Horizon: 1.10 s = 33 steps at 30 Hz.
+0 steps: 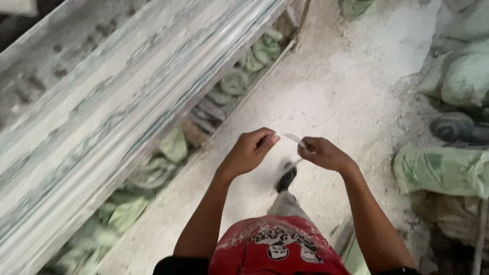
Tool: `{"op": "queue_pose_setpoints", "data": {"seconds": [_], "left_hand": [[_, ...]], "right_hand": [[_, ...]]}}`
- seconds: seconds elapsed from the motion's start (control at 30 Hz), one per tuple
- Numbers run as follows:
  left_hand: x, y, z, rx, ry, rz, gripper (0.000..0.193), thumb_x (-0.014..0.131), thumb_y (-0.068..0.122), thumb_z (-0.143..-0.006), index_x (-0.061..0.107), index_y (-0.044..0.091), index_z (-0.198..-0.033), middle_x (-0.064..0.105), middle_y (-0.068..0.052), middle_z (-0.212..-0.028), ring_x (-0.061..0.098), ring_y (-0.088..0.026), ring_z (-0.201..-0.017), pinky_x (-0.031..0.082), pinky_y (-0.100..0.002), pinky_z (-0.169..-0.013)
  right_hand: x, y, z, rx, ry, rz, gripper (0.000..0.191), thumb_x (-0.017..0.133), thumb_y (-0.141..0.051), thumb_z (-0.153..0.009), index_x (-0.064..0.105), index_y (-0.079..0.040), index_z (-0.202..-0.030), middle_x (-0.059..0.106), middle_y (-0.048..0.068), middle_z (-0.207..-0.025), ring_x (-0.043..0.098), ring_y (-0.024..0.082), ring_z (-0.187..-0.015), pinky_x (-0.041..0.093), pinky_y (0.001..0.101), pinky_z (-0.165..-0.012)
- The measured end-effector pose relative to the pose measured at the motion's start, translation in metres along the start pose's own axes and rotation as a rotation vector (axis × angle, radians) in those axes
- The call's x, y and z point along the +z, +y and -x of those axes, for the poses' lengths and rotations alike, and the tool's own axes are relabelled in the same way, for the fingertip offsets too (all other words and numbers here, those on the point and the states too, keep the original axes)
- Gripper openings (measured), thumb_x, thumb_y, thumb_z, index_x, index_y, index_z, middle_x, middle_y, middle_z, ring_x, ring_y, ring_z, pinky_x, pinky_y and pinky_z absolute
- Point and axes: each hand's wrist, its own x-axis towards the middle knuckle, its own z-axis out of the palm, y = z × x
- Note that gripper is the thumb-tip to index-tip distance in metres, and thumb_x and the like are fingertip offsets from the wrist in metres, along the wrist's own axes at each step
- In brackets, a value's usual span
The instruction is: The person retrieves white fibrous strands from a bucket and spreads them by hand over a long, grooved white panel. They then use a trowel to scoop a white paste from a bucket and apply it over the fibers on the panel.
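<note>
Your left hand [248, 151] and right hand [322, 153] pinch a thin pale strip [292, 137], fingers clenched on it, above the dusty white floor [351, 76], green sacks [443, 168] alongside.

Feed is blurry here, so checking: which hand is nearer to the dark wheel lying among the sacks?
Right. The right hand is closer to the dark wheel, which lies off to its right. The left hand is farther away, across the thin pale strip both hands pinch.
</note>
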Motion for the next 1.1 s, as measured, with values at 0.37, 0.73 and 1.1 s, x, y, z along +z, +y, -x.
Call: {"op": "queue_pose_setpoints", "data": {"seconds": [0.37,0.73,1.1], "left_hand": [[-0.018,-0.011,-0.242,0.022,0.501,0.265,0.024,0.062,0.018,-0.108,0.072,-0.001,-0.118,0.048,0.008,-0.075,0.037,-0.001,-0.064,0.031,-0.021,-0.057],[-0.032,-0.063,-0.437,0.284,0.427,0.931,0.030,0.055,0.010,-0.110,0.063,-0.003,-0.136,0.044,0.001,-0.069,0.026,-0.004,-0.055,0.026,-0.027,-0.053],[-0.122,-0.087,-0.587,0.481,0.757,1.128,0.031,0.042,0.026,-0.120,0.057,0.008,-0.141,0.036,0.005,-0.061,0.024,-0.005,-0.046,0.025,-0.023,-0.041]], "right_hand": [[-0.236,0.124,-0.220,0.170,0.206,0.385,0.034,0.068,-0.036,-0.091,0.078,-0.008,-0.106,0.077,0.017,-0.095,0.072,0.035,-0.086,0.058,0.0445,-0.078],[-0.399,0.180,-0.424,0.341,0.398,0.287,0.026,0.075,-0.024,-0.088,0.078,-0.008,-0.107,0.077,0.017,-0.090,0.075,0.029,-0.080,0.059,0.0408,-0.073],[-0.570,0.225,-0.593,0.189,0.690,0.318,0.029,0.082,-0.016,-0.081,0.080,-0.010,-0.109,0.077,0.015,-0.095,0.074,0.026,-0.085,0.059,0.0380,-0.078]]}}
